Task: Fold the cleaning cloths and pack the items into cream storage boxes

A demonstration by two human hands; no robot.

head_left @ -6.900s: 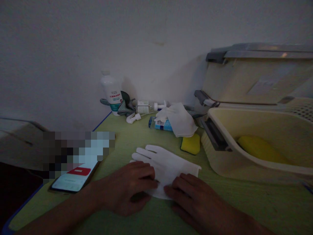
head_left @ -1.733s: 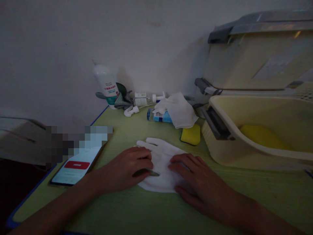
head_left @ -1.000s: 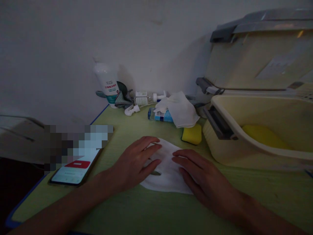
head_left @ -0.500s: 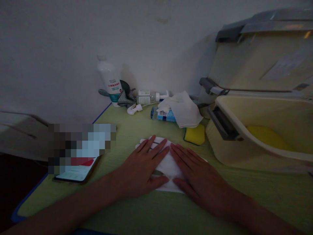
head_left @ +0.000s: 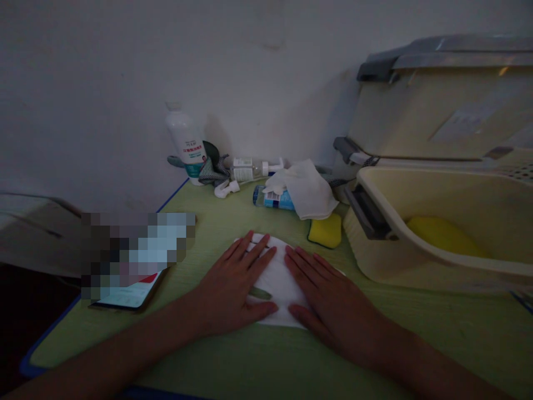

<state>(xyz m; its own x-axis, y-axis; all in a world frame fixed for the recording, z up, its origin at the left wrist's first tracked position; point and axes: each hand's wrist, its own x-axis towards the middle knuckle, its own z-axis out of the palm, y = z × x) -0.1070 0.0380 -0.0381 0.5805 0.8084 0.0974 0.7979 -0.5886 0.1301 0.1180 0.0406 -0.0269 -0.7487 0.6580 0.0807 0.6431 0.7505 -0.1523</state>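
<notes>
A thin white sheet (head_left: 281, 276) with cut-out slits, which looks like a sheet face mask, lies flat on the pale green tabletop. My left hand (head_left: 235, 283) rests palm down on its left part, fingers stretched and a little spread. On the right part lies my right hand (head_left: 333, 300), also palm down, with its fingers straight and close together. Green table shows through a slit beside my left thumb. Both hands cover much of the sheet, so its full outline is hidden.
To the left lies a phone (head_left: 137, 283), partly pixelated. A yellow sponge (head_left: 325, 231) sits behind my right hand. Further back are a white bottle (head_left: 183, 139), a lying clear bottle (head_left: 245, 169), and a blue-labelled bottle (head_left: 283, 199) under white cloth (head_left: 310, 189). An opened cream bin (head_left: 375, 255) stands right.
The camera view has shifted slightly, moving the bin and bottles a little left and down in the picture. Both hands stay flat on the white sheet.
</notes>
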